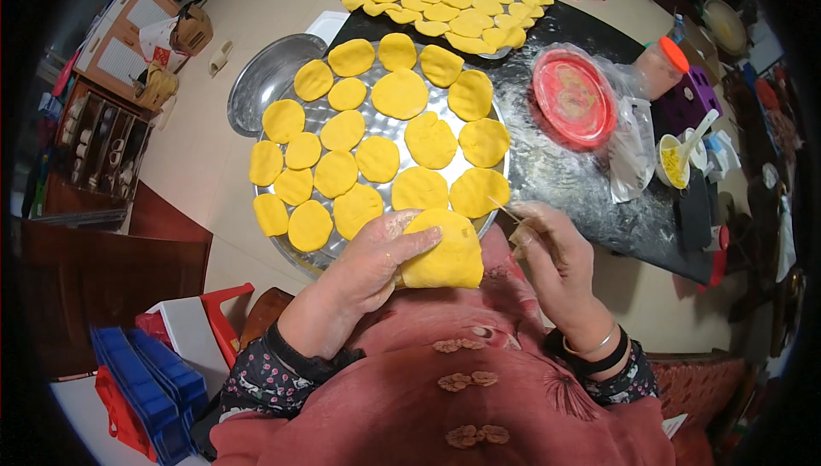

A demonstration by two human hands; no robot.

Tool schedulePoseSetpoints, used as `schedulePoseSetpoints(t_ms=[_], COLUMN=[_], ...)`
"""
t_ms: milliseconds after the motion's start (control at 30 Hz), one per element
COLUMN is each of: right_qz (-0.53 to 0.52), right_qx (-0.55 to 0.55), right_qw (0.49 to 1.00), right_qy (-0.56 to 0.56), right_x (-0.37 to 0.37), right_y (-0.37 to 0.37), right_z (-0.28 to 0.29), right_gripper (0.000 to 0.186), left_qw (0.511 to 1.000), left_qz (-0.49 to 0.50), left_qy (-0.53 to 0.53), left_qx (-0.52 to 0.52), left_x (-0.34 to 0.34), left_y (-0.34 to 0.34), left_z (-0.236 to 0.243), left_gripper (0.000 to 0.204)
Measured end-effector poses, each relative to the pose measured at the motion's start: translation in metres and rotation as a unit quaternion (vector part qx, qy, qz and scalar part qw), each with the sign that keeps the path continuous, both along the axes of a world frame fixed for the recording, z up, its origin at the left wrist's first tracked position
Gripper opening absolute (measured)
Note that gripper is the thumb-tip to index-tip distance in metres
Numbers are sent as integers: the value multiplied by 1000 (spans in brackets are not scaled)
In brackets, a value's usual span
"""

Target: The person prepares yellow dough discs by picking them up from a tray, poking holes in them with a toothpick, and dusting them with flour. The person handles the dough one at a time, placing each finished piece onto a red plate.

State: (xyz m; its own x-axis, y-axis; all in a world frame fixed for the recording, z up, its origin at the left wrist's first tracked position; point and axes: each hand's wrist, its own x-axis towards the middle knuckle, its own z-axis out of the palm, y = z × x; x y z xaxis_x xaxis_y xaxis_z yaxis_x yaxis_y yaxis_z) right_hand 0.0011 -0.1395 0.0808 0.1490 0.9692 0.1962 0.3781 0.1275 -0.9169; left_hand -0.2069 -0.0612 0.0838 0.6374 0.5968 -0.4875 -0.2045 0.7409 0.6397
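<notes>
The left hand (363, 259) pinches a flat yellow dough piece (445, 252), thumb on top. At three o'clock from it, the right hand (558, 256) holds a thin stick (505, 210). A round silver tray (385, 126) of yellow dough circles (400, 94) sits at eleven o'clock. A round red thing (571, 97) lies at one o'clock.

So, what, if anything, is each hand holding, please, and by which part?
Left hand: yellow dough piece, by its left side. Right hand: thin stick, by its lower end.

Left hand (363, 262) gripped, thumb (419, 242) on top; right hand (560, 254) pinched, just apart; both forearms (312, 327) angled inward.
</notes>
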Motion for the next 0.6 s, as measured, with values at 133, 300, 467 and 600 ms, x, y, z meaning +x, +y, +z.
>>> schedulePoseSetpoints(t_ms=[133, 300, 467, 600], right_qz=[52, 54, 25, 11], right_qx=[101, 145, 177, 164], right_qw=[986, 969, 954, 959], right_qy=[-126, -193, -241, -230], right_x=[5, -2, 2, 5], right_y=[6, 6, 3, 1], right_z=[-2, 1, -6, -8], right_gripper=[43, 32, 24, 19], left_qw=[999, 998, 999, 998], left_qz=[-40, -40, -48, -60], left_qy=[17, 11, 6, 8], left_qx=[22, 39, 20, 10], left_x=[8, 19, 24, 28], left_y=[0, -2, -1, -1], left_z=[5, 6, 8, 9], left_gripper=[40, 38, 38, 37])
